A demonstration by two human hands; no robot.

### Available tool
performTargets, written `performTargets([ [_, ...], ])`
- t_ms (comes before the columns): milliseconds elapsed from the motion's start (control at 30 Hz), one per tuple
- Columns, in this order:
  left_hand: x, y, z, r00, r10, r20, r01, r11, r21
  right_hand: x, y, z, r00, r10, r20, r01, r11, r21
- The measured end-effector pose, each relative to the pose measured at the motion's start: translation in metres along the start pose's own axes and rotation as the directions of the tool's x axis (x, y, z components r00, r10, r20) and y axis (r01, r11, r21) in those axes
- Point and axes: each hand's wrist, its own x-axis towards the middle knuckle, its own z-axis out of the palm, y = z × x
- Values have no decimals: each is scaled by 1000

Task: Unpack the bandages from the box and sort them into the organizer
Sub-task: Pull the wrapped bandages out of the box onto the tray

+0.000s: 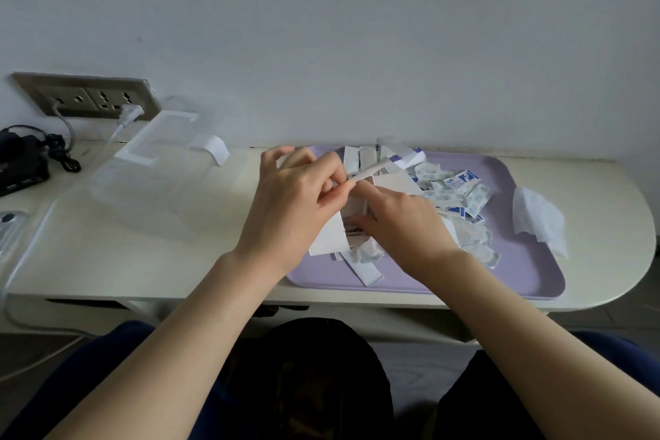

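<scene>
Unpacking looks nearly done, sorting unstarted (clear plastic organizer (143, 189), left of the fingers, seems unfilled): left hand (296, 196) pinches a white paper strip (369, 171), right hand (403, 221) grasps the white cardboard box (328, 237) beside loose wrapped bandages (457, 196).

A tray (518, 261) is lying on the table (614, 196), with bandages (450, 193) piling in it. An organizer (143, 189) is lying to its left, and a tissue (535, 218) is resting on its right edge.

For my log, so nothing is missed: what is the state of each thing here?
Left grip: pinches a strip.
Right grip: curled on the box.
Box: open, at left end of tray.
Bandages: loose pile on tray.
Organizer: lid open.
Tissue: crumpled, at tray's right edge.
Plug: in socket.
</scene>
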Motion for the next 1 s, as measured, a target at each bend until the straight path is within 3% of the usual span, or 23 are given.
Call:
performTargets([
  [333, 7, -25, -17, 984, -141, -109, 153, 982, 112, 7, 22, -7, 962, 176, -209, -132, 969, 211],
  [600, 7, -37, -31, 964, -222, -147, 242, 961, 137, 19, 37, -5, 927, 372, -55, -353, 912, 208],
  [767, 6, -36, -32, 964, -220, -147, 240, 962, 130, 26, 39, -5, 922, 386, -39, -387, 921, -50],
  [1000, 8, -34, -29, 966, -208, -155, 228, 966, 119, 26, 48, -6, 893, 434, -121, -426, 900, 91],
])
